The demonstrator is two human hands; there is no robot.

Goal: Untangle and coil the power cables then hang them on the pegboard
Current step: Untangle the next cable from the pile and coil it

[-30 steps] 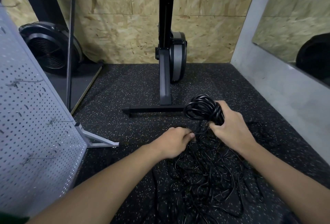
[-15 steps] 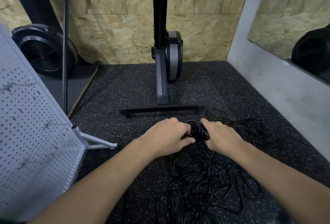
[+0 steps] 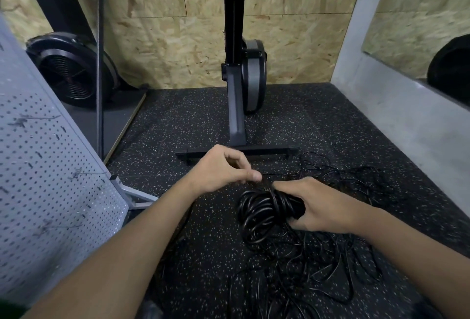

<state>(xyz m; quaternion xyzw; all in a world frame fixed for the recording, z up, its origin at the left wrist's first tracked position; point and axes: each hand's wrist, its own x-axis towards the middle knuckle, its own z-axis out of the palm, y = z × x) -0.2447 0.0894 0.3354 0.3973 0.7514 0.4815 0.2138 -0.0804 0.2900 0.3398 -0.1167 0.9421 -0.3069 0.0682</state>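
Glossy black cable coil [image 3: 264,210]; speckled matt rubber floor [image 3: 292,120]; perforated metal pegboard [image 3: 45,191]; rough chipboard wall [image 3: 178,46].

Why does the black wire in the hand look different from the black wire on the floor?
The coiled bundle of black cable is wound in tight, neat loops; the loose tangle of black cable sprawls in messy, crossing strands. The right hand grips the bundle, while the tangle lies on the black speckled floor. Both are thin black cable.

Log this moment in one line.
step: coiling | right hand: grips cable coil | left hand: pinches strand | loose cables: tangled on floor | pegboard: no cable seen
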